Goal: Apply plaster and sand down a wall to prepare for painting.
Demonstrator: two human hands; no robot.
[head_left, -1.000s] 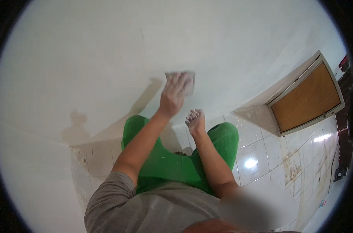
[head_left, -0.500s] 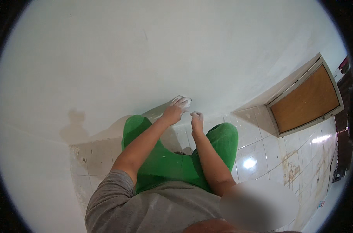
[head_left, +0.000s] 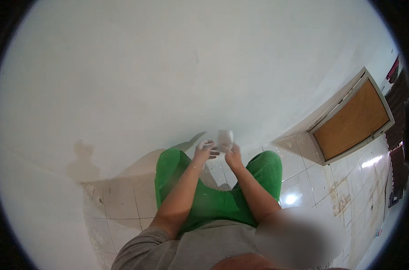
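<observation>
In front of the white wall (head_left: 168, 81), my right hand (head_left: 233, 156) is closed on a small pale, flat, roughly rectangular piece (head_left: 225, 137). Its far end sticks up past my fingers; blur hides what material it is. Just left of it is my left hand (head_left: 205, 151), its fingers spread apart and coated with white powder. Nothing shows in that palm, and the fingertips come close to the pale piece; whether they touch it I cannot tell. Both hands are low by the wall, above the gap between my knees in green trousers (head_left: 209, 204).
Pale floor tiles (head_left: 119, 198) meet the wall's foot, with brown stains (head_left: 341, 200) on the right side. A wooden door panel in a light frame (head_left: 355, 117) stands to the right. Shadows of my body fall on the wall at the left.
My left hand came away from the wall and opened. The pale piece, earlier under my left hand against the wall, is now in my right hand. My view has shifted slightly.
</observation>
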